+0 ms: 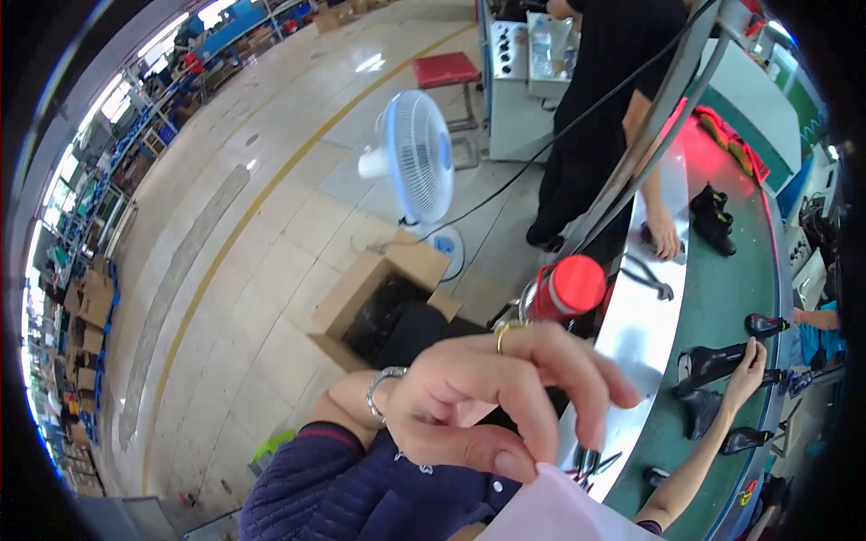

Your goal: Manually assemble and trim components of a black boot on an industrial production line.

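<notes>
Close in front, my left hand point(492, 383), with a ring and a bracelet, pinches the corner of a thin pale pinkish sheet point(573, 512) between thumb and fingertip. Most of the sheet runs off the lower edge. My right hand point(745, 377) reaches far out over the green conveyor belt point(722, 281). Its fingers are closed at the end of a black boot point(717, 363) lying on the belt. Right below that boot lies another dark boot point(700, 411). More black footwear point(747, 439) sits nearer the belt's far edge.
A shiny metal ledge point(631, 334) borders the belt, with a red-lidded container point(574, 287) beside it. A person in black point(600, 90) stands ahead, one hand on the ledge. Another person's hand point(816, 317) shows at right. Leftward are a fan point(419, 158) and an open cardboard box point(347, 311).
</notes>
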Motion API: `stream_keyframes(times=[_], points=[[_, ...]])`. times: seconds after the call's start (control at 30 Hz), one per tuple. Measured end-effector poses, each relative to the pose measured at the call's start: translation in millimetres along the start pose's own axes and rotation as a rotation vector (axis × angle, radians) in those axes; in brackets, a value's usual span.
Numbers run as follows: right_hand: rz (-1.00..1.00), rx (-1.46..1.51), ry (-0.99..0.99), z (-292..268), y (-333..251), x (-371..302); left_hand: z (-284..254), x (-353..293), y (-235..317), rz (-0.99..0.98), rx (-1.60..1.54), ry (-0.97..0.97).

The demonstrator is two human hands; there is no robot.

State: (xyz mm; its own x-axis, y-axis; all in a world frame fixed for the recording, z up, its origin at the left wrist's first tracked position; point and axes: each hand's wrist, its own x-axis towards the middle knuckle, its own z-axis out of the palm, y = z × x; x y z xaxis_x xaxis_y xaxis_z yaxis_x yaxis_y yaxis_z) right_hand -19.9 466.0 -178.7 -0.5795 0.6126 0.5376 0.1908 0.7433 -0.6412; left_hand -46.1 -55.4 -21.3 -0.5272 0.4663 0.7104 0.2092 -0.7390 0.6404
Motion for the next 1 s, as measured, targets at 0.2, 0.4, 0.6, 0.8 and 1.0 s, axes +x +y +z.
stream_keyframes(times=[0.2, 0.4, 0.6, 0.8, 1.0], points=[[-0.135, 0.251, -0.084, -64, -157, -84, 3, -8, 10, 0.139, -0.121, -0.161], [-0.117, 0.52, -0.338, -49, -273, -138, -29, -54, -51, -0.526, 0.712, -0.5], [-0.1, 0.86, -0.812, 62, -327, -171, -47, -149, -63, -0.681, 0.412, 0.006], [0.09, 0.903, -0.957, 121, -306, -205, -73, -205, -85, -0.714, 0.32, 0.211], [0.184, 0.517, -0.75, 115, -196, -224, -79, -226, -81, -0.714, 0.436, 0.255]])
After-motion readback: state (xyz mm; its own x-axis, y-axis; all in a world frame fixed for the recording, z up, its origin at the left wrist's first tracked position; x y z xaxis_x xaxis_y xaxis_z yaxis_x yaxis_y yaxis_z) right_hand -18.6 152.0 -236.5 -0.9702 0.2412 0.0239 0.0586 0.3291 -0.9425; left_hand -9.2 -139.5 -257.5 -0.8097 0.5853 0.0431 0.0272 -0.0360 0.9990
